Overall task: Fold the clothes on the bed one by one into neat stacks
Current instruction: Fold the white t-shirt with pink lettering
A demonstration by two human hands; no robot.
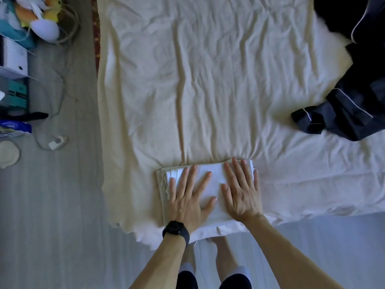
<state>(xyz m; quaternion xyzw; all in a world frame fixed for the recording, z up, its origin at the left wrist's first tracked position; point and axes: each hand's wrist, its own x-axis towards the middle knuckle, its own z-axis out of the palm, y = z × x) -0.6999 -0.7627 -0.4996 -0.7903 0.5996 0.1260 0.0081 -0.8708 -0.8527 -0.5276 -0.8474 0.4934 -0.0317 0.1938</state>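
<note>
- Folded white cloth stack (210,184) sits at the near edge of the bed with the wrinkled cream sheet (208,80).
- Left hand (187,197), black watch (176,229) on its wrist, lies flat on the stack, fingers spread, gripping nothing.
- Right hand (241,192) is also pressed flat beside it, fingers straight.
- Dark navy garment with white piping (350,105) lies crumpled far right, well apart.
</note>
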